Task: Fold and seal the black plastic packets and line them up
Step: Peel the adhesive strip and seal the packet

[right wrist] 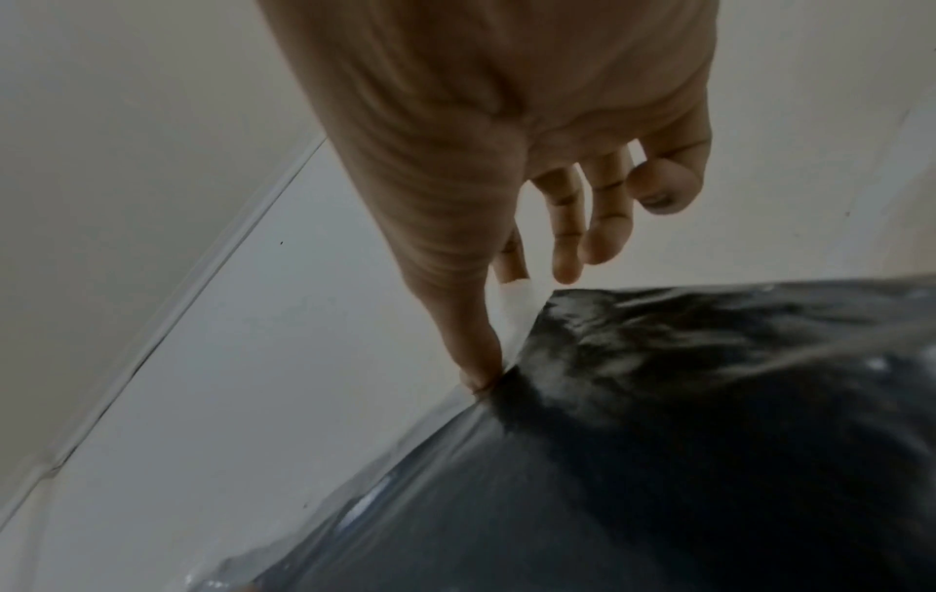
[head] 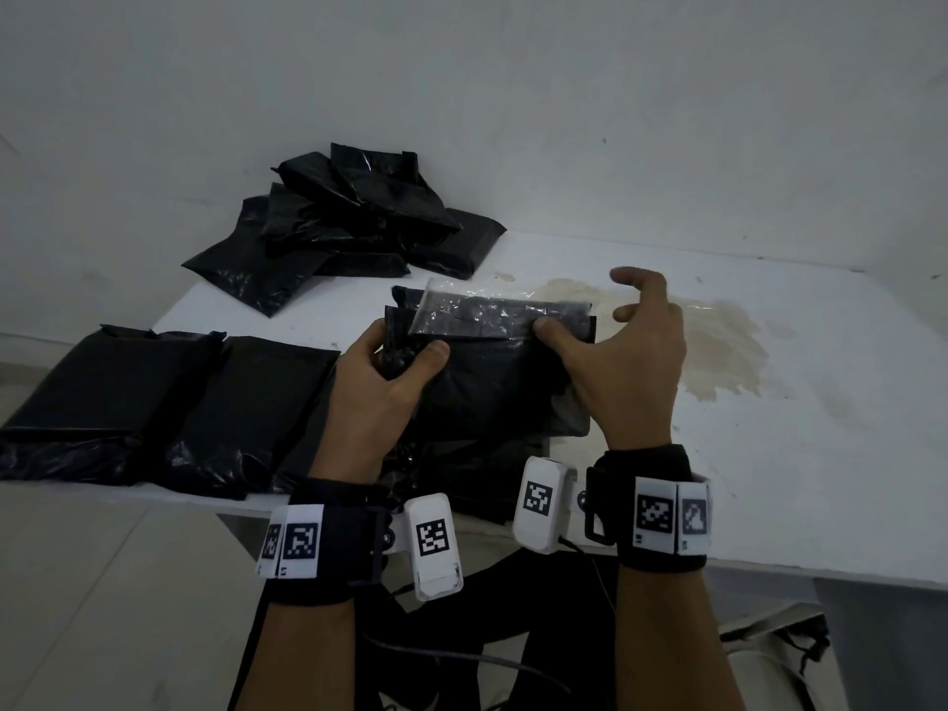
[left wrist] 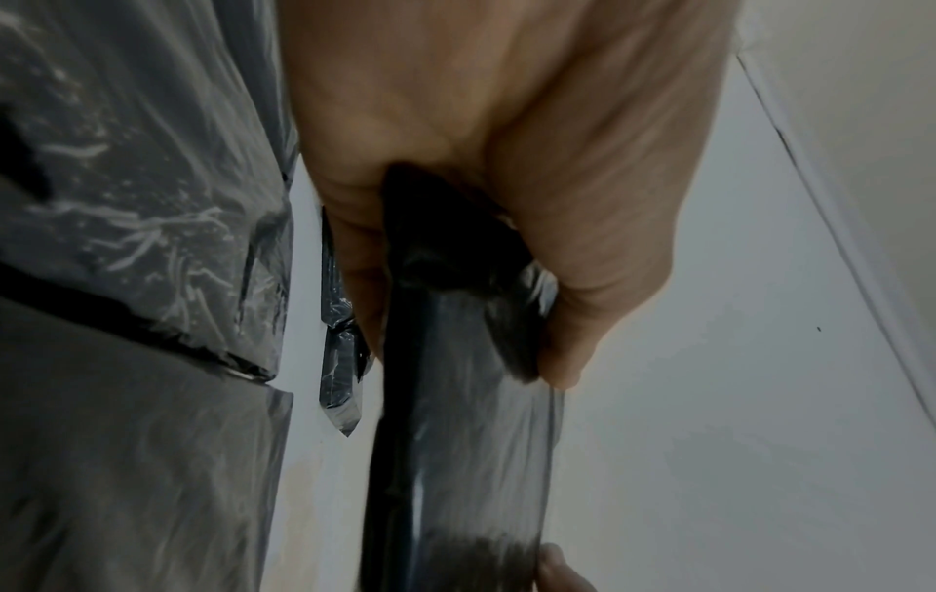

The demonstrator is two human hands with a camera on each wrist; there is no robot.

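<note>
Tabletop (head: 769, 479): white, stained
Left hand (head: 379, 387): grips packet (head: 502, 387) end
Right hand (head: 631, 351): thumb presses flap (head: 492, 313), fingers spread
Pile (head: 349, 223): behind

Far left: a heap of black packets (head: 338, 223) blocks the table's (head: 821, 454) back corner against the wall (head: 564, 94).
Near left: two lined-up packets (head: 154, 402) fill the table edge.
Centre: both hands and the held packet (head: 492, 372) occupy the middle.
Right: bare, stained tabletop, open for passage to the far wall.
</note>
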